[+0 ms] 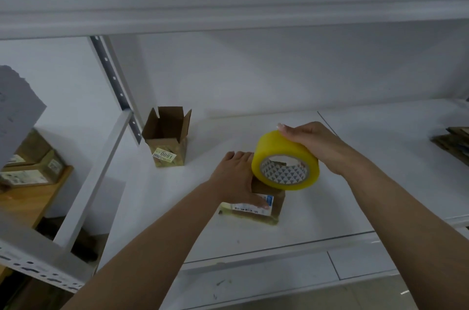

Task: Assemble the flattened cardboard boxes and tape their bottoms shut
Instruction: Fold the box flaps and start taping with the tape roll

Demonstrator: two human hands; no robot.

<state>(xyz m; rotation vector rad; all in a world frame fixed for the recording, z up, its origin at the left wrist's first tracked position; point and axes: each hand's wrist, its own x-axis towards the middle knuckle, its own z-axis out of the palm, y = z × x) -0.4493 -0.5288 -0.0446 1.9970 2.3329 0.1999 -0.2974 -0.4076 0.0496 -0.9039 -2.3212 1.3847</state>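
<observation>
Both hands work at one small brown cardboard box on the white shelf. Her left hand presses down on its top with fingers spread flat, while the right hand grips a fat roll of yellow packing tape, seemingly touching the box. Beyond the left hand stands an open-topped cardboard box.

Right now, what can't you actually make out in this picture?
All in the head view:
- The box under the left hand: its top and any tape seam are hidden by the hand and the tape roll.
- The right hand: its fingertips are hidden behind the roll.
- The flat cardboard stack: cut off by the right edge and blurred.
- The open box: its bottom faces away.
</observation>
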